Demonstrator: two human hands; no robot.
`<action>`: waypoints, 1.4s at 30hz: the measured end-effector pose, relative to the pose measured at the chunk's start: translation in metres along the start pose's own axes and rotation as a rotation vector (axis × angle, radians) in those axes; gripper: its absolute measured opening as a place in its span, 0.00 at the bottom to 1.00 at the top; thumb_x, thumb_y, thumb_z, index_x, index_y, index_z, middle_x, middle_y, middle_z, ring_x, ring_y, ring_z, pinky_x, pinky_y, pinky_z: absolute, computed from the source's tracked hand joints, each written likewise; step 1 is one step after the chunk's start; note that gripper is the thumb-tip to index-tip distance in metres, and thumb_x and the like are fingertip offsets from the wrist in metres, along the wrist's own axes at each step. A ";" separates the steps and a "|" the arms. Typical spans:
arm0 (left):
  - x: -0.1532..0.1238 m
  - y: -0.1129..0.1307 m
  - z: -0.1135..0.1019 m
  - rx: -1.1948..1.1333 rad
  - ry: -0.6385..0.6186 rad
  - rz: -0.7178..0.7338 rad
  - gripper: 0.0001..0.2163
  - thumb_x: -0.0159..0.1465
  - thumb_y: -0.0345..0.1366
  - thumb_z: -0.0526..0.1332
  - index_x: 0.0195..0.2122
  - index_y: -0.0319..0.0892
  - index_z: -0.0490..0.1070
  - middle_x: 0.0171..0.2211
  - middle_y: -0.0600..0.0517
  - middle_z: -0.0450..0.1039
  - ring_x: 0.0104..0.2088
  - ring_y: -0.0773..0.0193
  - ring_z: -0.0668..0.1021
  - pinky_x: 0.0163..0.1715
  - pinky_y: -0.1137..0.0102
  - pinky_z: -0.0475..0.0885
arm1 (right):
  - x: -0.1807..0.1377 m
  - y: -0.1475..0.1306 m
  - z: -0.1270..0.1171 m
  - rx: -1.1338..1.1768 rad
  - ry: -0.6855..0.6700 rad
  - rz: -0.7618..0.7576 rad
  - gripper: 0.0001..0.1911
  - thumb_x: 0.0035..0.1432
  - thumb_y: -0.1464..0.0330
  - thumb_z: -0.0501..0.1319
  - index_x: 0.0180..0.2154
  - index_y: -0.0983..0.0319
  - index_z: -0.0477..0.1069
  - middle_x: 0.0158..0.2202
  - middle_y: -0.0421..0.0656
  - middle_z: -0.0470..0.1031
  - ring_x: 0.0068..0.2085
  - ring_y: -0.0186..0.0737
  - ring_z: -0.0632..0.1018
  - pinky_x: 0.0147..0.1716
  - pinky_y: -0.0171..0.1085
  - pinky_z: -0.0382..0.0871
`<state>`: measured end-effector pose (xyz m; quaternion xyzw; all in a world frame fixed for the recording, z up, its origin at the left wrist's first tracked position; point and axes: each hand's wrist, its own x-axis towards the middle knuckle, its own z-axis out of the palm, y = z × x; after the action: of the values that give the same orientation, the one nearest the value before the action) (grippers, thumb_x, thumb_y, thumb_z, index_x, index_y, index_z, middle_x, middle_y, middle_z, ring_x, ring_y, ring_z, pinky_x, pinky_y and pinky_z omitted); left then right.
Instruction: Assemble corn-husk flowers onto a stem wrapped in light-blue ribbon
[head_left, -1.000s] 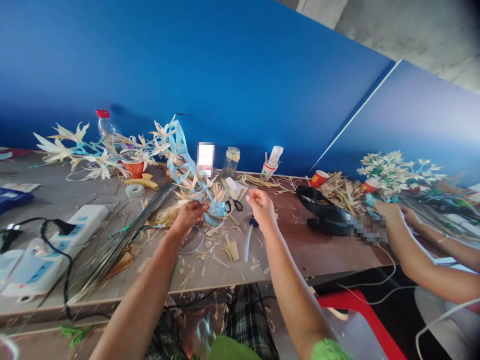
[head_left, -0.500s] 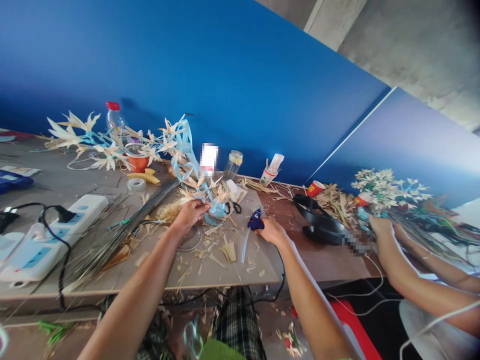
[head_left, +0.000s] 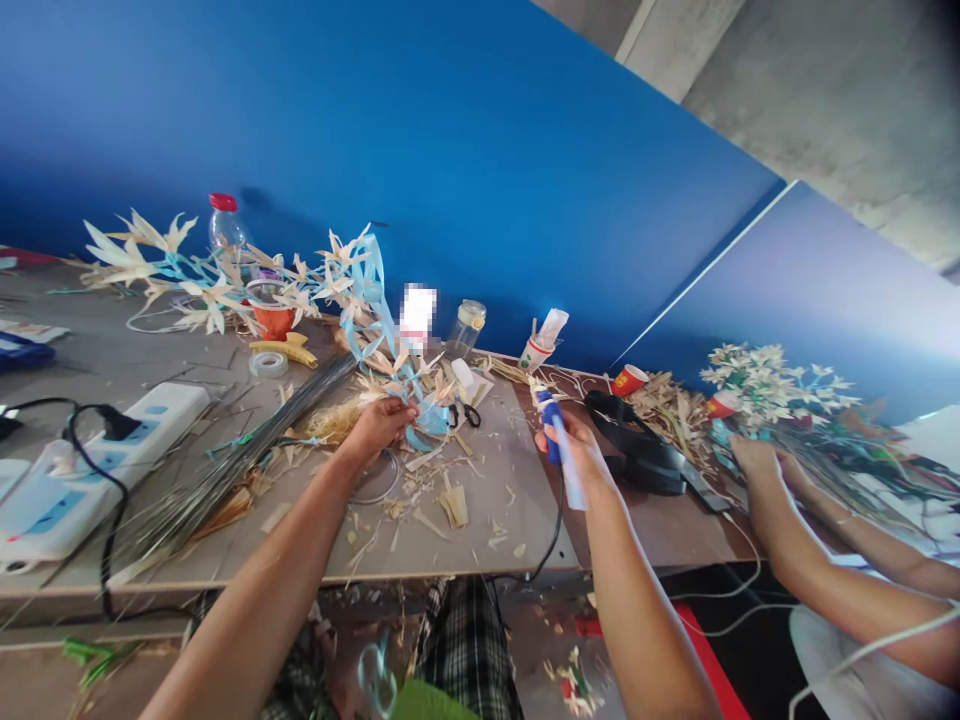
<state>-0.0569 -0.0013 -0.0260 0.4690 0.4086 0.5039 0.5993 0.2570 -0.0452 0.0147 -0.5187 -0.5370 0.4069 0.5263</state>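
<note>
My right hand (head_left: 581, 455) is wrapped round a blue glue gun (head_left: 550, 418), held up above the table with its nozzle pointing up and away. A translucent glue stick (head_left: 574, 475) sticks out of its back, and a black cord hangs below. My left hand (head_left: 381, 425) pinches the light blue end of a spray of pale husk flowers (head_left: 409, 378); the exact grip point is partly hidden by the fingers. Light blue ribbon (head_left: 369, 290) loops above it. Black-handled scissors (head_left: 469, 414) lie just right of the spray.
A bundle of thin wires (head_left: 247, 455) and a white power strip (head_left: 112, 470) lie at left. Husk scraps (head_left: 452, 505) litter the table. Behind stand a jar (head_left: 469, 325) and a cup (head_left: 537, 352). At right are a black headset-like object (head_left: 652, 455) and another person's hands (head_left: 754, 455).
My right hand has lifted the glue gun off the table and moved it right, turning its nozzle upward. My left hand stays at the flower spray.
</note>
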 end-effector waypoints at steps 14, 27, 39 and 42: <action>0.001 -0.005 -0.006 0.018 0.042 -0.004 0.16 0.46 0.44 0.68 0.28 0.36 0.70 0.17 0.57 0.65 0.14 0.76 0.60 0.15 0.76 0.50 | -0.014 0.003 0.095 -0.106 -0.514 -0.088 0.24 0.51 0.46 0.57 0.33 0.62 0.70 0.30 0.44 0.73 0.27 0.35 0.71 0.29 0.37 0.66; 0.007 -0.009 -0.007 0.119 0.066 -0.004 0.17 0.46 0.46 0.67 0.26 0.36 0.71 0.18 0.55 0.66 0.14 0.75 0.60 0.16 0.75 0.51 | -0.009 0.022 0.097 -0.324 -0.440 -0.135 0.18 0.51 0.51 0.60 0.33 0.59 0.69 0.27 0.40 0.73 0.29 0.38 0.73 0.33 0.37 0.70; 0.009 -0.015 -0.008 0.169 0.061 0.023 0.16 0.47 0.47 0.66 0.23 0.37 0.71 0.14 0.56 0.62 0.15 0.74 0.59 0.16 0.75 0.50 | -0.014 0.025 0.099 -0.420 -0.394 -0.126 0.20 0.51 0.48 0.57 0.26 0.58 0.71 0.27 0.43 0.76 0.30 0.42 0.76 0.33 0.38 0.72; 0.009 -0.013 -0.008 0.194 0.054 0.025 0.15 0.47 0.46 0.65 0.22 0.37 0.71 0.13 0.57 0.60 0.15 0.73 0.59 0.16 0.75 0.51 | -0.014 0.024 0.099 -0.452 -0.414 -0.142 0.21 0.52 0.48 0.57 0.25 0.59 0.70 0.26 0.43 0.75 0.29 0.40 0.75 0.32 0.37 0.72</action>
<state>-0.0600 0.0083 -0.0410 0.5163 0.4655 0.4820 0.5333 0.1611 -0.0451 -0.0228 -0.4900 -0.7445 0.3364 0.3041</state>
